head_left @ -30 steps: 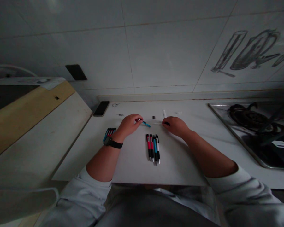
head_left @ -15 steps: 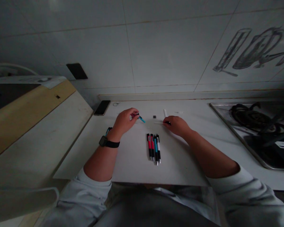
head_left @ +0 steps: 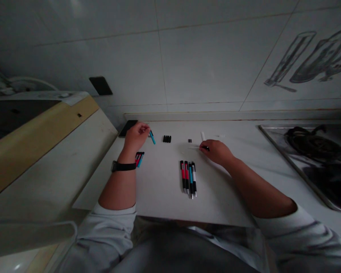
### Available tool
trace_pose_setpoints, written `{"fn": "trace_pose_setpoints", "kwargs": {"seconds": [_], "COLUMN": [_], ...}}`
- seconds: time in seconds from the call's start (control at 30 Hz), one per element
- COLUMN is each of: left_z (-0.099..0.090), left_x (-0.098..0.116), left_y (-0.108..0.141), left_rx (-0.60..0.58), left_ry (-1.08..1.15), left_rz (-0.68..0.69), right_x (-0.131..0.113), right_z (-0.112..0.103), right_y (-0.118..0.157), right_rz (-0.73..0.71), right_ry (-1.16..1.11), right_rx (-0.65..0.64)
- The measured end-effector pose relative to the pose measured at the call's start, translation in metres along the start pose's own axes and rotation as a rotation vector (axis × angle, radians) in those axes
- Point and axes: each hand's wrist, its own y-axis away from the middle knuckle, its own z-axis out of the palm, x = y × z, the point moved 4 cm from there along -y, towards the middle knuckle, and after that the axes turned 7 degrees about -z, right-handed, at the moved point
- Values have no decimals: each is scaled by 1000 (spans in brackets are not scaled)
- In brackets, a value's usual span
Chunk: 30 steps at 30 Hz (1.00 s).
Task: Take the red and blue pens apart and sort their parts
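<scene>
My left hand [head_left: 136, 135] is closed on a blue pen barrel [head_left: 152, 137] above the left part of the table. Near its wrist lie red and blue barrels [head_left: 139, 158], partly behind the forearm. My right hand [head_left: 214, 148] pinches a small black part with a thin pale piece [head_left: 193, 147] pointing left. Several black grips [head_left: 167, 139] stand in a row between the hands. A tiny dark piece [head_left: 190, 140] and a white strip [head_left: 202, 135] lie near my right hand. Several whole pens [head_left: 188, 178], red, blue and white, lie side by side in front.
A phone [head_left: 127, 129] lies at the table's back left, partly behind my left hand. Small clear bits [head_left: 221, 135] are at the back right. A gas stove [head_left: 312, 151] borders the right side, a pale cabinet panel [head_left: 74, 151] the left, and a tiled wall the back.
My left hand has moved left with the blue barrel, uncovering the row of black grips and the barrels near the wrist. My right hand stays about where it was; the view has shifted slightly.
</scene>
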Motion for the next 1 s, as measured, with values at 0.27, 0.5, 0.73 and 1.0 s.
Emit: {"fn": "trace_pose_setpoints", "kwargs": {"seconds": [0.27,0.5,0.73,1.0], "left_z": [16,23,39,36], "left_x": [-26,-25,-15,-20], "left_y": [14,21,25,25], "left_rx": [-609,-663,-571,-654], "left_ry": [-255,-529,-677,-551], "left_rz": [-116,-153,-58,-77], "right_x": [-5,-3,-3,-3], "right_z": [-2,1,1,0], "right_y": [1,1,1,0], "right_rz": [-17,-28,-20,-21], "right_ry": [-18,-24,-13,-23], "right_rx": [15,23,12,11]}}
